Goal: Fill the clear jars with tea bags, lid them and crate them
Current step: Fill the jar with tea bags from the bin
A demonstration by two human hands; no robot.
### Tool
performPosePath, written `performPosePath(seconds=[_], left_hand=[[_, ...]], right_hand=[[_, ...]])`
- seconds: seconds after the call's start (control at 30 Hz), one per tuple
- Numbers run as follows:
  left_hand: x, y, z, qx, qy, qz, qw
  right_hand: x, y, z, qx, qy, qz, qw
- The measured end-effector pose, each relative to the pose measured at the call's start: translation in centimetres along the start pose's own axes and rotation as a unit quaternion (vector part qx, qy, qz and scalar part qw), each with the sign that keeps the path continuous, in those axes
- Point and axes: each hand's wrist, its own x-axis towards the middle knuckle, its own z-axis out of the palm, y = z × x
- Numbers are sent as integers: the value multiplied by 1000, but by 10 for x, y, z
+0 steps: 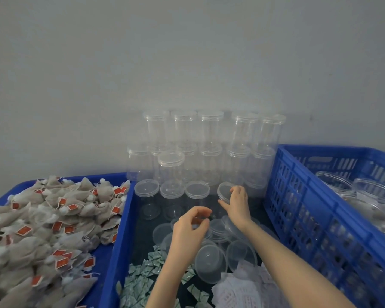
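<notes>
Head view. Right hand (237, 202) pinches the clear lid (225, 192) of the rightmost jar in the front row, fingers curled round its rim; lid tilted, half off the mouth. Left hand (190, 225) hovers over the loose lids (211, 263), fingers curled toward the thumb; whether it holds anything, cannot tell.

Tea bags (42, 223) heaped in the left blue tray (122, 230), well apart from both hands. Blue crate (298, 196) at right, with jars inside.

Risks, as judged: lid slips from the pinch and drops among the loose lids. An elbow or wrist knock topples the stacked jars (209, 141) against the wall; they are empty, light and two tiers high.

Room: tight. Tray wall at left, crate wall just beside the right forearm, jar rows close ahead. Free path is upward and back toward the body.
</notes>
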Motion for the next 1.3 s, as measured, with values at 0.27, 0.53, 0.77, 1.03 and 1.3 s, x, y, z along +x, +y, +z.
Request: performPosePath(seconds=[0.27, 0.53, 0.77, 1.03, 1.3], left_hand=[[0, 4, 3, -5, 5, 9, 1000], [0, 12, 8, 0, 15, 20, 1000], [1, 17, 6, -14, -7, 29, 999], [-4, 17, -5, -42, -52, -6, 998], [-13, 17, -8, -71, -44, -25, 996]], right_hand=[[-16, -7, -16, 26, 73, -47, 996], [-39, -16, -61, 60, 128, -110, 984], [-81, -39, -93, 217, 4, -172, 961], [-118, -59, -96, 331, -66, -130, 932], [-131, -45, -73, 363, -171, -32, 916]])
